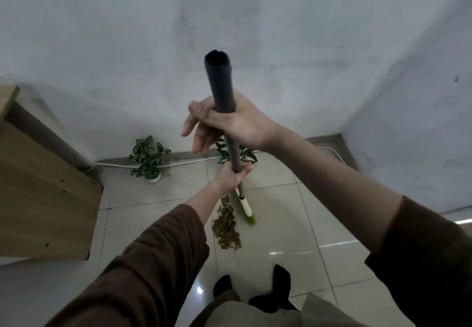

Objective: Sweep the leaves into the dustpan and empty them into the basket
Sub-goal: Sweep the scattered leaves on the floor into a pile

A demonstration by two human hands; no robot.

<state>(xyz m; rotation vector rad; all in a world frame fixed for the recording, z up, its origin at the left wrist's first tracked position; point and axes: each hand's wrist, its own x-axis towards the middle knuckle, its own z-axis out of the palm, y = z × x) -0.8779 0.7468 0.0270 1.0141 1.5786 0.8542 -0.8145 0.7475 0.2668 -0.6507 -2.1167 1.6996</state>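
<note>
A broom with a long dark handle stands nearly upright in front of me. Its white and green head is low on the tiled floor. My right hand holds the handle near the top, thumb hooked round it and fingers loosely extended to the left. Lower down, my left hand grips the handle in a fist. A pile of dry brown leaves lies on the tiles just left of the broom head. No dustpan or basket is in view.
A wooden cabinet stands at the left. Two small potted plants sit by the wall, with a white cable running along the skirting. My feet in dark socks stand on the glossy tiles below the leaves.
</note>
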